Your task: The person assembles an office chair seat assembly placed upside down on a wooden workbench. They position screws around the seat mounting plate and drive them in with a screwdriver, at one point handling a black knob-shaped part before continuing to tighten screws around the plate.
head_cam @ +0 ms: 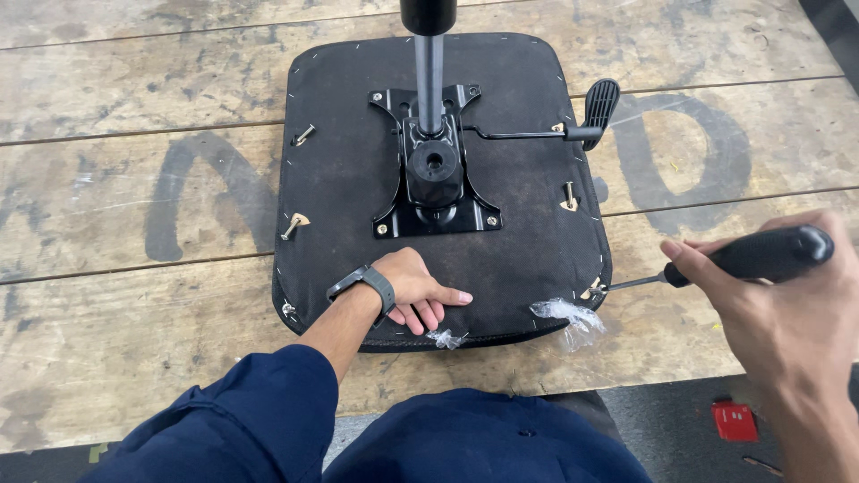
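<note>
An upturned black chair seat [510, 224] lies on a worn wooden worktop [134, 295]. A black metal mechanism plate [436, 170] with a grey gas cylinder [429, 72] is bolted at its centre, and a lever with a paddle handle [598, 105] sticks out to the right. My left hand [416, 291], with a grey wrist band, presses flat on the seat's near edge. My right hand [787, 313] grips a black-handled screwdriver [761, 255]; its tip meets a bolt [593, 288] at the seat's near right corner.
More bolts stick up at the seat's left [292, 224], upper left [304, 134] and right [569, 195]. Scraps of clear plastic [568, 315] cling to the near edge. A small red object [734, 420] lies on the dark floor at the lower right.
</note>
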